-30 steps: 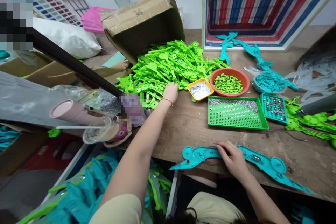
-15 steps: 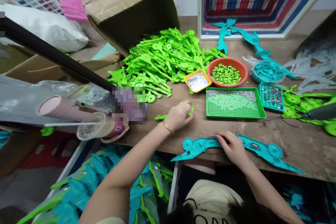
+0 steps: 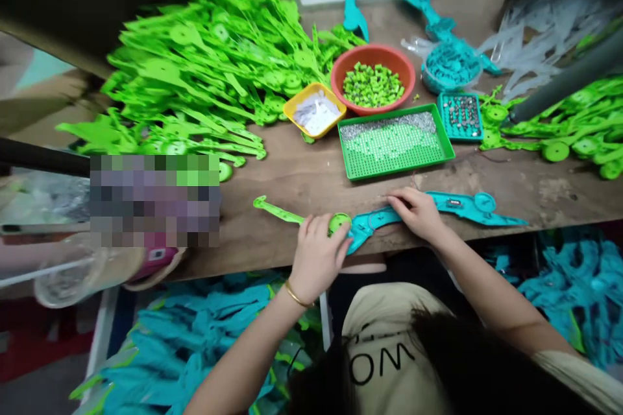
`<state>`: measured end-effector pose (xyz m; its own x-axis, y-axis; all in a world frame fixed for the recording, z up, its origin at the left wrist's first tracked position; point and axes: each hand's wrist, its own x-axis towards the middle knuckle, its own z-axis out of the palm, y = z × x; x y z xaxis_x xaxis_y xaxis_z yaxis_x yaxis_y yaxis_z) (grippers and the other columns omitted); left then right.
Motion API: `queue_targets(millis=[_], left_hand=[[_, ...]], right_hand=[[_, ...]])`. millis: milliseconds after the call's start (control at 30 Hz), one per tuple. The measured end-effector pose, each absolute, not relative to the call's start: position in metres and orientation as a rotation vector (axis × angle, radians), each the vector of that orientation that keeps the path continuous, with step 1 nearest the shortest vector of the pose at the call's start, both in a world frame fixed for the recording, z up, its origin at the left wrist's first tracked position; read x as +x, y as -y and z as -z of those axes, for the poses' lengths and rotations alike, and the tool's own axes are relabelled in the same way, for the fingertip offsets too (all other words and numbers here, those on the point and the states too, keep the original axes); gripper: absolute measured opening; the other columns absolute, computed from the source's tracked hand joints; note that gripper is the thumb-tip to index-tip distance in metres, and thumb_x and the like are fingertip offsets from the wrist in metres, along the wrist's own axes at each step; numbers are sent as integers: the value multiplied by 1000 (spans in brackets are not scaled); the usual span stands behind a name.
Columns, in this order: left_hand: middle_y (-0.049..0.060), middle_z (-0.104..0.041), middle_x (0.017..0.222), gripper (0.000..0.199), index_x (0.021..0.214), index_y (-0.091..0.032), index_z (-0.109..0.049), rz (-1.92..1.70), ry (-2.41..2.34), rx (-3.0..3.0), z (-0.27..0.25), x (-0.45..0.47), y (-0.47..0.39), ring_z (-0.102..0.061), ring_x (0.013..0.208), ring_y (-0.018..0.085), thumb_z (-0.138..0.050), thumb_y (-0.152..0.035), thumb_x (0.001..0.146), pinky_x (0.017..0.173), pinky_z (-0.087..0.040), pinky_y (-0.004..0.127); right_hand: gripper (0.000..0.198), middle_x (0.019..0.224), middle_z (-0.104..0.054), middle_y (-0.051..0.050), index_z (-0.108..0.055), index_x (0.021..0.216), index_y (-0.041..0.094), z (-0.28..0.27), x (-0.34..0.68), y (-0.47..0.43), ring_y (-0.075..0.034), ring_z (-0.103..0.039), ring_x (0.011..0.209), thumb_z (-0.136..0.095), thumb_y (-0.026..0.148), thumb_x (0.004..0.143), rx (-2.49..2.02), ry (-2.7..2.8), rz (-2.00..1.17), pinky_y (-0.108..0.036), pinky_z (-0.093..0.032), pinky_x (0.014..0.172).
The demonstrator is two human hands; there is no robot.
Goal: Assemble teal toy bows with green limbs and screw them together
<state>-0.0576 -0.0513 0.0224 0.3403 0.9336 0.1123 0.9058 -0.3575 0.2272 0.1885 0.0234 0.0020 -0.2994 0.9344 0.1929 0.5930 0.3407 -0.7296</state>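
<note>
My left hand [image 3: 318, 249] grips a long lime-green plastic part [image 3: 277, 211] by its round end. A green disc shows beside the fingers, laid over the left end of a teal curved plastic part [image 3: 372, 220]. Whether the two are joined I cannot tell, since my fingers cover the place. At the middle of the teal part, my right hand [image 3: 416, 213] is closed on its upper edge, with thumb and fingertips together. A thin wire runs along the teal part's hollow side, and a small metallic piece sits in its right half.
Behind my hands stand a green perforated tray [image 3: 396, 168] of tiny metal pieces, a yellow dish [image 3: 292, 109], a red bowl [image 3: 341, 94] of small green pieces and a teal tray [image 3: 483, 136]. Green parts [image 3: 195, 71] are heaped at left. A cup [image 3: 63, 279] stands near the left edge.
My left hand has brought the green part rightward and down onto the teal part's left end. My right hand keeps its hold on the teal part. The camera view has shifted.
</note>
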Motion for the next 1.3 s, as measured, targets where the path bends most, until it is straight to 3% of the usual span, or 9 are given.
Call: queue_targets(millis=[67, 133, 333, 567, 900, 1300], left_hand=[[12, -64, 123, 52, 141, -32, -44, -440, -1664, 2319, -19, -65, 51, -59, 114, 29, -52, -36, 89, 108, -37, 54], [11, -64, 124, 62, 147, -30, -34, -506, -1650, 2219, -17, -69, 50, -60, 115, 28, -53, -37, 89, 111, -35, 52], [7, -67, 120, 46, 132, -29, -50, -527, -1537, 2201, -20, -75, 52, -62, 112, 24, -55, -34, 87, 114, -32, 49], [8, -66, 118, 38, 126, -19, -56, -559, -1543, 2170, -23, -73, 52, -60, 112, 21, -55, -32, 89, 115, -30, 48], [10, -60, 123, 46, 131, -18, -54, -405, -1492, 2153, -18, -81, 52, -54, 119, 24, -55, -38, 90, 116, -28, 52], [9, -65, 108, 39, 121, -20, -64, -830, -1755, 1897, 1, -19, 57, -58, 106, 26, -66, -32, 84, 106, -39, 53]], right_hand=[[20, 89, -73, -3, -70, 95, 22, -3, 189, -24, -17, -68, 84, -53, 32, 94, -1329, 2012, -722, -30, -53, 79], [20, 90, -73, -2, -70, 95, 21, -3, 190, -25, -16, -68, 85, -53, 32, 94, -1328, 2025, -724, -29, -52, 80], [23, 88, -72, -3, -70, 96, 21, -4, 190, -25, -16, -67, 83, -51, 34, 95, -1355, 2070, -719, -28, -51, 77], [21, 88, -72, -4, -71, 96, 20, -2, 190, -25, -16, -67, 83, -53, 32, 94, -1334, 2083, -710, -28, -50, 76], [22, 88, -72, -5, -71, 96, 19, -5, 185, -23, -17, -66, 83, -53, 31, 94, -1380, 2112, -698, -27, -48, 75], [26, 98, -74, -8, -72, 99, 18, -32, 189, -40, -20, -67, 91, -50, 32, 95, -1495, 2351, -575, -29, -47, 77]])
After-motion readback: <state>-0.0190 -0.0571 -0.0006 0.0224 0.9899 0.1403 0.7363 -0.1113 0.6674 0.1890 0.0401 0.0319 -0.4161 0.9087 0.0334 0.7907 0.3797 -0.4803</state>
